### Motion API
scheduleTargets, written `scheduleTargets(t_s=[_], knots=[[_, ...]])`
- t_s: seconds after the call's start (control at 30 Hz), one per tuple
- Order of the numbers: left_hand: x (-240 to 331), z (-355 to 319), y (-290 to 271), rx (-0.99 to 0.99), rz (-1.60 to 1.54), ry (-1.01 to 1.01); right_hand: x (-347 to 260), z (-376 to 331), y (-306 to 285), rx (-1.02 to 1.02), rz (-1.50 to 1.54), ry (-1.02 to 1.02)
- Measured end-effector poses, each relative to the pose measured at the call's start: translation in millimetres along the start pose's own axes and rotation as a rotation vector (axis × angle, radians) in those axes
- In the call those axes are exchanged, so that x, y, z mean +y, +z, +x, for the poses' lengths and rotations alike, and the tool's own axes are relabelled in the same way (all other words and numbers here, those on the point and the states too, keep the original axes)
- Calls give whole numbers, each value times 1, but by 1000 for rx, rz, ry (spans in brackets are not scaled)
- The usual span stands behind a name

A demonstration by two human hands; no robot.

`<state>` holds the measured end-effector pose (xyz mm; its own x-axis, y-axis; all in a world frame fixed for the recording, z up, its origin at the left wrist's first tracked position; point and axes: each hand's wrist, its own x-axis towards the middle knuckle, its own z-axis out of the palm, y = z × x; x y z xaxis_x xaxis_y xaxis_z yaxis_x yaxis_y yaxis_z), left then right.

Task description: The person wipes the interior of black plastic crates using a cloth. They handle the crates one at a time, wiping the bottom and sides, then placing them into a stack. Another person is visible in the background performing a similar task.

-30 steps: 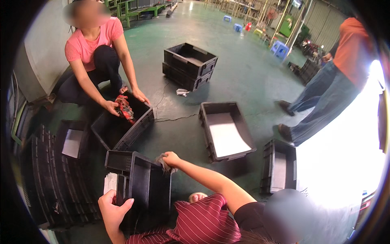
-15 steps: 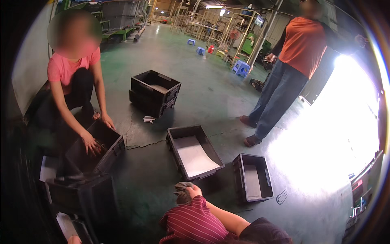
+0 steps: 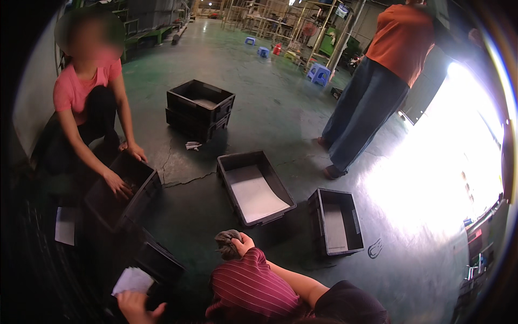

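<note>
My right hand [image 3: 246,244] grasped a gray rag [image 3: 227,241], my left hand [image 3: 136,306] met white papers [image 3: 133,281] at its fingertips, their grip unclear, a black crate [image 3: 163,261] sat just beyond that hand.

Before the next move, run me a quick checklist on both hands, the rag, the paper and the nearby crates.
1. Right hand has the grey rag secure: ok, it is bunched in the fingers.
2. Left hand has the white paper firmly: cannot tell; the hand overlaps its lower edge, grip unclear.
3. Inside of the dark crate beside the left hand checked: cannot tell, too shadowed.
4. Middle crate open side up, white sheet inside: ok.
5. Right-hand crate apart from the middle one: ok, floor shows between.
6. Co-worker's hands away from both of yours: ok, they are at another crate.
</note>
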<state>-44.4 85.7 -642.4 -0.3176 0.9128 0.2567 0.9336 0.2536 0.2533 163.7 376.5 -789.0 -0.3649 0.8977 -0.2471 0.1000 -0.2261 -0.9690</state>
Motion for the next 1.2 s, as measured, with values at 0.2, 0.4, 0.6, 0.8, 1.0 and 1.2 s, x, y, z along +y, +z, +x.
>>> scheduleTargets(t_s=[0.2,0.4,0.6,0.8,1.0,1.2], knots=[[-73,-21,21,515,-502,-655,-19,13,-1,14,109,-185],[-68,8,65,520,-1122,-719,-85,0,20,-456,760,121],[-13,41,200,522,-1946,-1216,-83,-15,62,-611,554,87],[-19,1,290,402,-1140,-905,-80,-21,67,-886,144,51],[26,37,174,176,-2058,-478,-73,-27,70,-1214,-13,-194],[-14,-12,192,144,-2414,-738,-79,39,19,-433,-702,-886]])
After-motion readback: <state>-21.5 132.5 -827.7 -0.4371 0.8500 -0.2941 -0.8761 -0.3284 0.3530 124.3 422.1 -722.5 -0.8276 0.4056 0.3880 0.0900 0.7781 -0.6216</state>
